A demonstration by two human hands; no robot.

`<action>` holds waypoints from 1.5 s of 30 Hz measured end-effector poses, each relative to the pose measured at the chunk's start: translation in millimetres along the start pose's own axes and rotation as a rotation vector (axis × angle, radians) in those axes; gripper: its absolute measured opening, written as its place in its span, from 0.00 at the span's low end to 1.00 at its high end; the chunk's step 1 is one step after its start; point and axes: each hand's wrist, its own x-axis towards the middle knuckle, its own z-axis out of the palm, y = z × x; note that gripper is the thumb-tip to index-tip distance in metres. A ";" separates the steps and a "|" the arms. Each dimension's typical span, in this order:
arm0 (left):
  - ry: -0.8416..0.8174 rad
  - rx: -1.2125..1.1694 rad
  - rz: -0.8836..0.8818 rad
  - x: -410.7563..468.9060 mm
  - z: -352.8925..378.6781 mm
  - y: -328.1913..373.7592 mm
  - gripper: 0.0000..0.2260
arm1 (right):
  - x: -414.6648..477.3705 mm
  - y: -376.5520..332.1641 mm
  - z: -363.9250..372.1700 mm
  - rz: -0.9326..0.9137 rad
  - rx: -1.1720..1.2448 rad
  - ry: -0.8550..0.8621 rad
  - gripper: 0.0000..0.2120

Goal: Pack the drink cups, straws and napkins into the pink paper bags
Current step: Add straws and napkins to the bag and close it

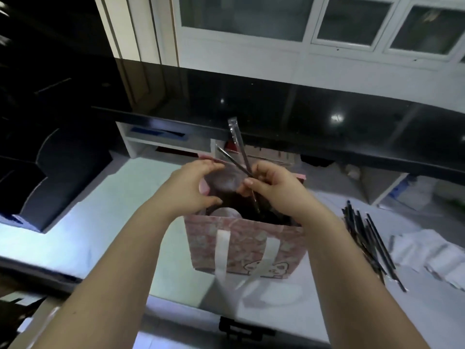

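Pink paper bag point(247, 244) stands upright on the white counter point(108, 205), mouth open, w/ white ribbon handles point(222, 250) hanging down its front and a cartoon print near the bottom. Inside: a drink cup point(224, 213) w/ pale round lid at the near-left, and a 2nd cup top point(224, 181) further back under the left hand; rest of the interior is dark, can't tell what else is in there.

Left hand point(195, 183) sits over the bag's left rim, fingers spread and curled around the back cup's top, thumb low. Right hand point(270, 185) pinches two wrapped straws point(240, 152) btwn thumb and fingertips; the straws cross, tops sticking up past the bag's back edge, lower ends dipping into the bag.

Right of the bag, apart from it: loose pile of dark wrapped straws point(370, 243) on the counter, and just beside them white napkins point(425, 250), crumpled-looking, blurry.
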 end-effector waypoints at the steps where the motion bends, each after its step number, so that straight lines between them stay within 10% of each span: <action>1: -0.026 -0.036 0.009 -0.8 -0.7 -3.3 0.38 | -0.9 3.9 -0.1 0.024 -0.087 0.024 0.04; 18: -0.108 0.064 0.164 -8.1 -7.1 -6.1 0.44 | 37.8 3.0 20.3 0.239 -1.102 -0.065 0.16; 45: 0.107 0.309 0.115 19.7 29.5 148.2 0.12 | -103.2 15.6 -72.6 0.228 -0.866 0.482 0.12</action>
